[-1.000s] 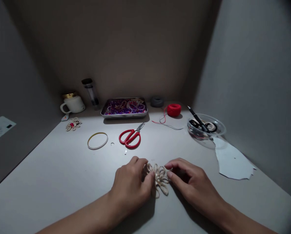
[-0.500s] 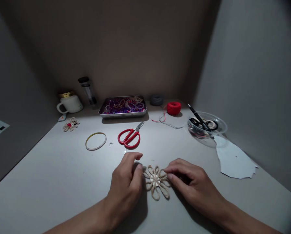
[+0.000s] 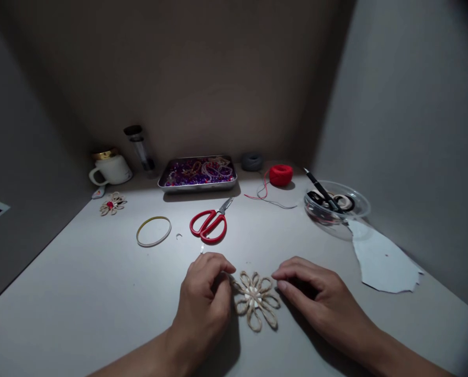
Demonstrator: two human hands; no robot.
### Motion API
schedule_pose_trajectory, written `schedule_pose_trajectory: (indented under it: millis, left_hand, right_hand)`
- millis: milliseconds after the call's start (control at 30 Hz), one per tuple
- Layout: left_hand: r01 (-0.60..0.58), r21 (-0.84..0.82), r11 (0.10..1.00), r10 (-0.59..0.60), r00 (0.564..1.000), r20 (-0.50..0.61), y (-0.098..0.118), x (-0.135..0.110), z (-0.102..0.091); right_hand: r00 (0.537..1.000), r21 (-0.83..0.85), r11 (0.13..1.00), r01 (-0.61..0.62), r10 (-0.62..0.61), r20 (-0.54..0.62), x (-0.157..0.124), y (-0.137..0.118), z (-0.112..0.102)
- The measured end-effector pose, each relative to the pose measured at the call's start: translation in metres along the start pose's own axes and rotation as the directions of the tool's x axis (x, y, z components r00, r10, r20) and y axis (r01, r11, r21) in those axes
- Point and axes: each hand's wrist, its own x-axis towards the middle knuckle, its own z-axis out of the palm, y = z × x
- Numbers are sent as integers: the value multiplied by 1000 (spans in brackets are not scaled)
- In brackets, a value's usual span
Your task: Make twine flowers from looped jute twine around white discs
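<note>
A flower of looped natural twine (image 3: 253, 298) with a white centre lies on the table between my hands. My left hand (image 3: 207, 293) is curled at its left side, the index fingertip and thumb closed about the end of a left petal, partly hidden by the fingers. Just off the right petals is my right hand (image 3: 316, 293); its thumb and index finger are slightly apart with nothing between them. Beyond the left hand rest red-handled scissors (image 3: 212, 225), blades pointing away. A thin ring (image 3: 154, 245) lies farther left, near a small curved scrap (image 3: 179, 236).
At the back stand a white mug (image 3: 114, 170), a dark-lidded clear bottle (image 3: 141, 149), a metal bead tray (image 3: 202, 188), and grey (image 3: 252, 162) and red thread balls (image 3: 281, 175). A second twine flower (image 3: 111, 204) lies left. Right are a clear bowl (image 3: 359, 209) with a pen (image 3: 320, 188) and torn paper (image 3: 383, 256).
My right fingers have come off the right petal and moved slightly right. The left index finger has curled down towards the left petal. The view has shifted slightly.
</note>
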Motion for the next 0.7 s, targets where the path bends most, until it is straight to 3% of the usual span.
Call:
schedule_pose_trajectory:
  millis: [400, 600, 700]
  left_hand:
    - [-107, 34, 994, 107, 994, 15, 6, -1, 0]
    - [-244, 2, 970, 244, 969, -31, -12, -5, 7]
    - [-306, 29, 952, 306, 952, -10, -23, -5, 10]
  right_hand:
    - [997, 3, 999, -53, 53, -55, -1, 4, -2]
    - [981, -1, 999, -41, 40, -192, 3, 13, -6]
    - [963, 89, 985, -148, 164, -212, 13, 17, -10]
